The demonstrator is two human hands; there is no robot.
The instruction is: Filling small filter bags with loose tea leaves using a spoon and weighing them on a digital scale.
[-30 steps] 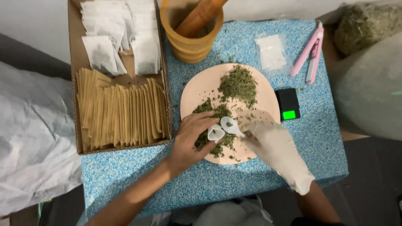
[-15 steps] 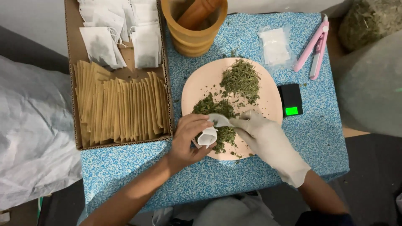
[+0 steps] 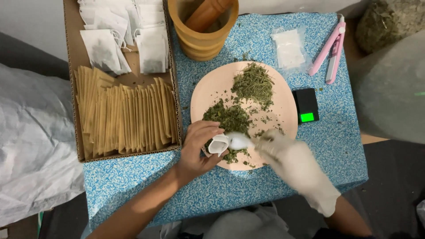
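Cardboard tray: a shallow brown cardboard box [image 3: 75, 88] fills the upper left of the frame, holding tan paper sleeves [image 3: 126, 116] in a row and white filled tea bags [image 3: 119, 37] above them.
Left hand: the bare left hand [image 3: 197, 148] comes up from the lower left, forearm slanting, fingers curled around a small white open tea bag [image 3: 218, 144], grasping it at the lower edge of the plate.
Plate: a round pale pink plate [image 3: 283, 99] sits in the frame's centre with two heaps of dried green herbs [image 3: 254, 84].
Right hand: the white-gloved right hand [image 3: 287, 157] reaches in from the lower right, blurred, fingertips touching the bag's mouth; whether it pinches anything I cannot tell.
Right side: small black scale [image 3: 306, 105], pink sealing tool [image 3: 330, 51].
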